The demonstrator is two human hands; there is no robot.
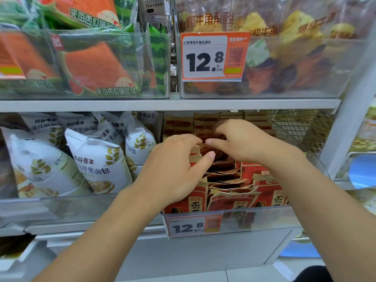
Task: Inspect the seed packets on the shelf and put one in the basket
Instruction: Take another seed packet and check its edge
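At centre frame, both hands reach into the red seed packets (234,198) on the lower shelf. The left hand (175,169) and the right hand (242,139) each pinch packet tops.

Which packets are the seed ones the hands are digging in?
Find the grey metal shelf board and look below it, right of the white bread bags. The red and tan paper seed packets stand in rows behind a 12.8 price tag, both hands among them; only these are red.
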